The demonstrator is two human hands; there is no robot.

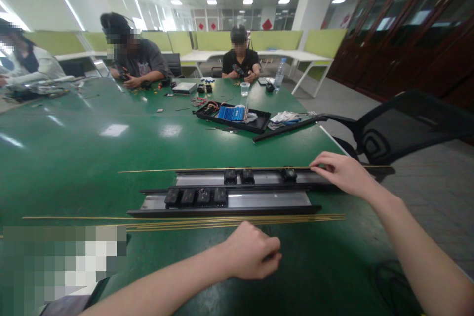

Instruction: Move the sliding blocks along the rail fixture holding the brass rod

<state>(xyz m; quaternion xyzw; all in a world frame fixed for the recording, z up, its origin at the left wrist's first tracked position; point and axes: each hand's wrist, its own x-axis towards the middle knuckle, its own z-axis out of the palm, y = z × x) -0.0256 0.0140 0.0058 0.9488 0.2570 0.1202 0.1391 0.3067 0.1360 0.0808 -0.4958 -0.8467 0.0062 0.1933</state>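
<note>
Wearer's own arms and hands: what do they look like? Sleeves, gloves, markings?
Left hand and right hand: both ungloved, five-fingered human hands. Left forearm and right forearm: bare, slender, tapering to the wrists; no sleeve in view. No watch, bracelet, ring, cable or marking visible on either. Upper arms are out of frame.

water bottle (280, 76), clear cup (245, 90), mesh chair (418, 121) (black)

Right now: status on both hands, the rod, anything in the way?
Right hand pinching thin rod along far edge of far rail. Left hand curled, nothing visible in it. Nothing clearly in the way; three black blocks sit in far rail beside rod.
</note>
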